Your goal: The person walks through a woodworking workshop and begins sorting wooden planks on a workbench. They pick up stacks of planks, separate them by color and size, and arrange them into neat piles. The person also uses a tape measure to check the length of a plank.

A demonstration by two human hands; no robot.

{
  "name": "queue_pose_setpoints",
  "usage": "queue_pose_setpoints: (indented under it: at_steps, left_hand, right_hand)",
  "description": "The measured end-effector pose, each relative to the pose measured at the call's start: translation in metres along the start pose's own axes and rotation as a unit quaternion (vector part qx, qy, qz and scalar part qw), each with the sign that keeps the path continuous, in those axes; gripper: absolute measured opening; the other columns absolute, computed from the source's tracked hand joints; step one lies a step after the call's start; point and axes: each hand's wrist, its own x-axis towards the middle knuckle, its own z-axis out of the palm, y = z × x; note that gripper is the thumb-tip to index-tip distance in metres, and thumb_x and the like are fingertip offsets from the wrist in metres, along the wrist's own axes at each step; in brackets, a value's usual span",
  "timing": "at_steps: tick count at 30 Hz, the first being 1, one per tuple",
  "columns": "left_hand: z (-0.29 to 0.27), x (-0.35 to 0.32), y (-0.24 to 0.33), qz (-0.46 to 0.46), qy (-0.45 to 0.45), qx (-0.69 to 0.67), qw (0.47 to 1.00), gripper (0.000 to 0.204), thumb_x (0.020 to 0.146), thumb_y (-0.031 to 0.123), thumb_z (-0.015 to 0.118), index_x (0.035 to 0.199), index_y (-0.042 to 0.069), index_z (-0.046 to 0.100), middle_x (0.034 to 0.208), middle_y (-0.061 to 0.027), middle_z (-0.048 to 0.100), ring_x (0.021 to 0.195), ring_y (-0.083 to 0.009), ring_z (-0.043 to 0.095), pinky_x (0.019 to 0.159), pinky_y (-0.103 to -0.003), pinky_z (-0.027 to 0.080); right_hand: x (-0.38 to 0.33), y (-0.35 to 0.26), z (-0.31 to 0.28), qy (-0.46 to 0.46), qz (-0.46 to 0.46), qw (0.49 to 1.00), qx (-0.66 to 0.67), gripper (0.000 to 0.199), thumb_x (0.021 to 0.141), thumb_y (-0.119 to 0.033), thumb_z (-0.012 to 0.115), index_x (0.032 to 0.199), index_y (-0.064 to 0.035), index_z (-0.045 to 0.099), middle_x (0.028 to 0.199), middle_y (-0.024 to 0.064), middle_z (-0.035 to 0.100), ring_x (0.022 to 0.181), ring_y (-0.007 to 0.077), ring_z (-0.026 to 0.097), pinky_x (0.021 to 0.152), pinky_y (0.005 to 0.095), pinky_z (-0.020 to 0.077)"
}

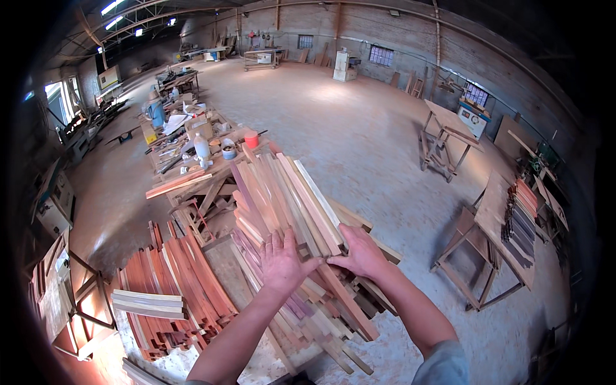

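Observation:
A stack of long wooden strips [282, 192] in pink, tan and pale tones lies before me, pointing away. My left hand [281, 262] rests flat on the near part of the stack, fingers spread forward and thumb out to the right. My right hand [360, 251] presses at the right side of the stack, beside a pale strip [319, 191]. Its thumb reaches left across the strips' near ends, almost to the left thumb; its other fingers are partly hidden along the outer edge. More uneven strips [346, 301] lie beneath and nearer to me.
Reddish strips [186, 276] are piled at the left, with a short pale bundle [149, 304] across them. Beyond the stack, a cluttered workbench [221, 131] carries bottles and a red container [251, 138]. A wooden table [494, 212] with dark strips stands at right.

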Motion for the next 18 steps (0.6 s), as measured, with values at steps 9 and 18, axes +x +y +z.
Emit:
queue_pose_setpoints:
  at_steps: [9, 18]
  left_hand:
    - [0.022, 0.005, -0.013, 0.064, 0.079, 0.007, 0.995, 0.075, 0.076, 0.05, 0.071, 0.125, -0.003, 0.05, 0.119, -0.0267, 0.057, 0.122, -0.0401, 0.049, 0.107, -0.055, 0.031]
    - [0.028, 0.004, -0.021, 0.09, 0.132, -0.027, 0.987, 0.065, 0.077, 0.036, 0.073, 0.122, -0.005, 0.052, 0.115, -0.0264, 0.058, 0.119, -0.0414, 0.05, 0.105, -0.051, 0.034]
  right_hand:
    - [0.01, 0.0, -0.001, -0.042, 0.027, 0.999, 0.021, 0.09, 0.072, -0.04, 0.077, 0.137, 0.0056, 0.036, 0.133, 0.029, 0.047, 0.125, 0.0401, 0.045, 0.106, 0.0445, 0.0365]
    - [0.009, 0.003, -0.004, -0.073, 0.008, 0.996, 0.051, 0.076, 0.076, -0.025, 0.072, 0.137, 0.0051, 0.037, 0.136, 0.0272, 0.045, 0.126, 0.0401, 0.044, 0.106, 0.0434, 0.0361]
